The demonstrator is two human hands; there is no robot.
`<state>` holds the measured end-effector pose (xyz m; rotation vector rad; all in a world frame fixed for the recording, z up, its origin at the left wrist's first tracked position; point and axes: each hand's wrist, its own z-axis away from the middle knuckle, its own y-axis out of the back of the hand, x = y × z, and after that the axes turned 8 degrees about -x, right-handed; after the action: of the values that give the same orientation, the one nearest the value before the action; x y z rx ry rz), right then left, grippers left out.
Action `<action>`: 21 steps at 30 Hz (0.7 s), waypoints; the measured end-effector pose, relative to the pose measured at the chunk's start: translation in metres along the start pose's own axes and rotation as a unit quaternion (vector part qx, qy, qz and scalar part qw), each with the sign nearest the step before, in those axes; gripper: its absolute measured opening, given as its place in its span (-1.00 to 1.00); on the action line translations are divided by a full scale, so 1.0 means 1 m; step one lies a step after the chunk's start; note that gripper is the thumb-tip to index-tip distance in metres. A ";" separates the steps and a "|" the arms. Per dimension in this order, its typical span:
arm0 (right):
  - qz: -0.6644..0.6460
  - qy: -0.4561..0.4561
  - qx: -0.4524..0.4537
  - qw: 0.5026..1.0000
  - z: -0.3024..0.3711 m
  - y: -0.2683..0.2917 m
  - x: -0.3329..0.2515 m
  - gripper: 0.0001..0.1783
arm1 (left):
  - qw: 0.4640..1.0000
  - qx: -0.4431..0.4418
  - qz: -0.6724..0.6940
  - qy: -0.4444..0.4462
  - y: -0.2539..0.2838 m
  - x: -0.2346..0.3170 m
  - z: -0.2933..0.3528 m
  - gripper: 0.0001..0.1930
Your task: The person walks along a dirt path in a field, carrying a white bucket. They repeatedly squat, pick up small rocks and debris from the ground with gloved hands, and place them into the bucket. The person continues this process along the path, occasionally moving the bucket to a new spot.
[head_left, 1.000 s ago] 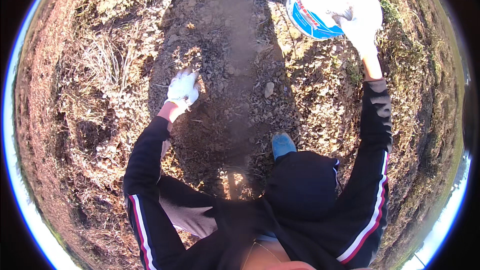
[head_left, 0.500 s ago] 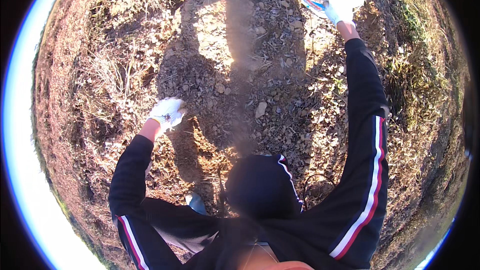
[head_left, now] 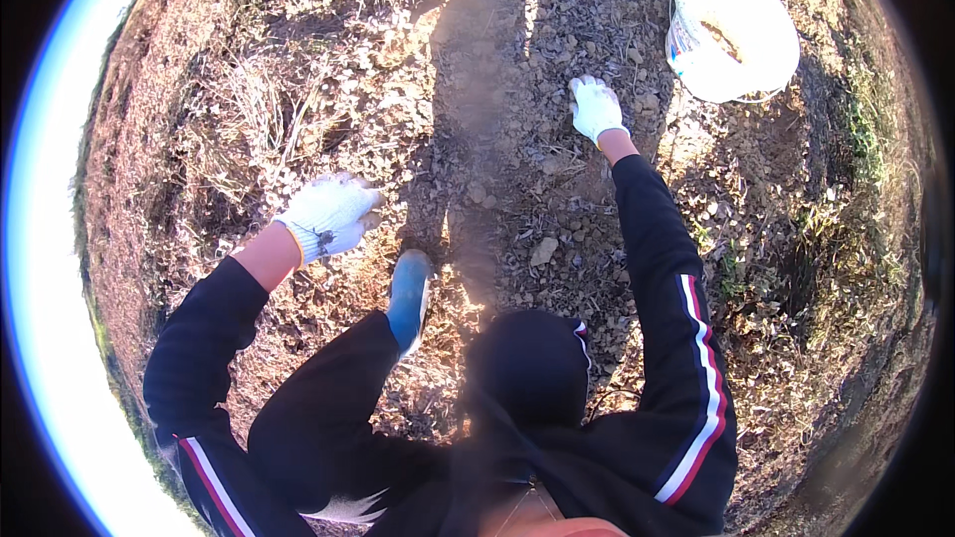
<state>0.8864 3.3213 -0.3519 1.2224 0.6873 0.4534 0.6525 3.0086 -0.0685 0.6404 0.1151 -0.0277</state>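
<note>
My left hand (head_left: pixel 330 216), in a white knit glove with a dark smudge near the cuff, hangs over the dry ground on the left. Its fingers stretch to the right, apart and slightly blurred, with nothing seen in them. My right hand (head_left: pixel 597 109), gloved the same way, is farther off at the soil (head_left: pixel 557 154), right of the middle. Its fingers are bent together; whatever they hold, if anything, is hidden. Beyond it to the right stands a white bucket (head_left: pixel 686 65) with some brownish stuff inside, and neither hand touches it.
My blue boot (head_left: pixel 407 303) is planted on the ground between my arms, beside my dark knee (head_left: pixel 527 363). Pale stones (head_left: pixel 544 252) and clods lie about. Dry stalks (head_left: pixel 264 104) cover the left side, and green weeds (head_left: pixel 863 129) grow at the right.
My right hand has let go of the bucket and moved left and nearer, to the soil. The bucket now appears lower and farther right. My left boot has come forward into fuller view.
</note>
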 end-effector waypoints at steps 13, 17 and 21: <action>-0.024 -0.047 -0.016 0.998 0.045 0.004 -0.010 -0.64 | 0.990 0.038 0.059 -0.123 0.030 0.033 -0.199 -0.61; -0.274 -0.154 -0.013 0.949 0.107 -0.004 -0.028 -0.52 | 0.942 0.109 0.244 -0.203 0.018 0.072 -0.243 -0.58; -0.443 -0.203 -0.128 0.864 0.158 -0.016 -0.031 -0.29 | 0.907 0.110 0.295 -0.280 -0.006 0.129 -0.238 -0.39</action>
<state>0.9726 3.1864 -0.3307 0.6075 0.7135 -0.4661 0.7569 3.1474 -0.2761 0.8502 -0.6517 0.3647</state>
